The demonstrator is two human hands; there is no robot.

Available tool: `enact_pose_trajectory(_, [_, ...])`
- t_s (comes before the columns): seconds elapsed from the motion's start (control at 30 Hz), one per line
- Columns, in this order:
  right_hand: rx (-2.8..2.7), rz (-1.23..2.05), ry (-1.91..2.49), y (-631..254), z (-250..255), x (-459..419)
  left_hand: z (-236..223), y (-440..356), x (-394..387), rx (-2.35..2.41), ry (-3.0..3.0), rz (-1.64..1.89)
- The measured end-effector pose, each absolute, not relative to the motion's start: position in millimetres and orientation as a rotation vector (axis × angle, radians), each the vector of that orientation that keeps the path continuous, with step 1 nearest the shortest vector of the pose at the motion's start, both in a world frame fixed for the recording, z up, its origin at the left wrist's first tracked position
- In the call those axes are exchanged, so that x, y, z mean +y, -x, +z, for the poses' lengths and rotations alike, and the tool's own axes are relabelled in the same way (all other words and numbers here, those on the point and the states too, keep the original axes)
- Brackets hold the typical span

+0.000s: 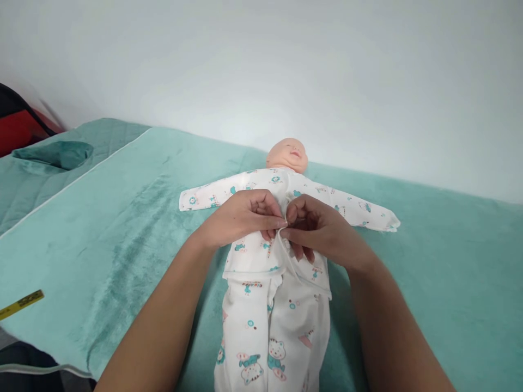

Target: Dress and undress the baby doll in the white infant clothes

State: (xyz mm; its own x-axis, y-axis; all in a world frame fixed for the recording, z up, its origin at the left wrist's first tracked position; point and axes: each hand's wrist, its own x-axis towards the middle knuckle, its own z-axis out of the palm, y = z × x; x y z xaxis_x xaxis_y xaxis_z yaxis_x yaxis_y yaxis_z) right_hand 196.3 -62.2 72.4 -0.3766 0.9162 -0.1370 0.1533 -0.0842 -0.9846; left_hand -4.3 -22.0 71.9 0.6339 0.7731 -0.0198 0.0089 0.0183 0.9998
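Note:
A baby doll [287,154] lies on its back with its head toward the wall, dressed in a white baby shirt [253,256] and matching trousers [294,321] printed with small animals. The shirt's sleeves stretch out to both sides. Over the doll's chest, my left hand [251,215] pinches one front edge of the shirt between thumb and fingers. My right hand [314,226] pinches the opposite edge close beside it, the fingertips of both hands nearly meeting. Any fastener between the fingers is hidden. Below the hands the shirt front hangs slightly parted.
A teal plush cover [134,245] spreads under the doll, with a quilted part [106,141] at the back left. A red and black item [20,128] stands at the far left. A yellow strip [20,305] lies near the left edge. Behind rises a white wall [261,71].

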Motion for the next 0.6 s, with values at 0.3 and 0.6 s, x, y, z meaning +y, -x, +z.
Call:
enact_pose_trajectory(0.3, [-1.797,1.014,1.258,-183.3,68.7,-65.9,75.2,10.4,-23.2,0.790,-1.551,0.658])
enact_pose_trajectory(0.6, [-1.747,1.108,1.207,-190.2,63.6,-60.3,77.3,7.7,-26.5,0.856,-1.582,0.664])
